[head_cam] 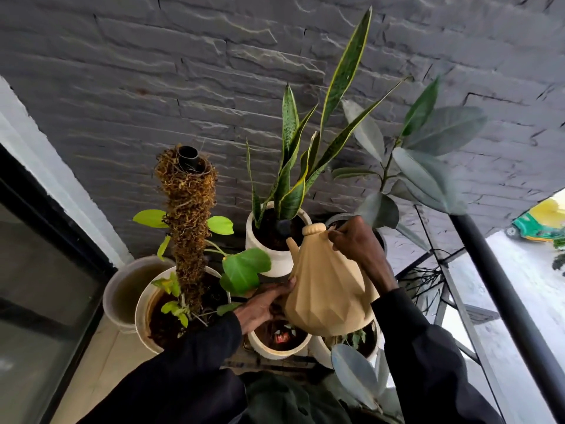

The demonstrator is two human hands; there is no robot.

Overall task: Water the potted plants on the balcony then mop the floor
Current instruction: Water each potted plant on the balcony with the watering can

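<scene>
Nearest to the camera are two dark sleeves, which reach forward over a group of pots. Between them, a small white pot (279, 341) with dark soil stands low, with something red in it.

The left hand (263, 304) lies flat against the lower left side of the beige watering can (327, 286). Its fingers (282, 287) are stretched and only a little bent, and they press on the faceted wall of the can from the side; they do not close around it. The right hand (356, 243) is higher, on the upper right side of the can. Its fingers are curled closed at the handle, near the round lid, but the handle itself is hidden under the hand. The can is held in the air above the small pots and is tilted to the left, so its short spout points toward the white pot of the snake plant (276, 237).

To the left stands a big white pot (146, 310) with a moss pole (189, 215) and light green leaves, and beside it a bucket (122, 289). Behind the right hand rises a rubber plant (425, 166) with grey-green leaves. At the right runs a black railing (501, 301). Farthest is the grey stone wall (183, 71).
</scene>
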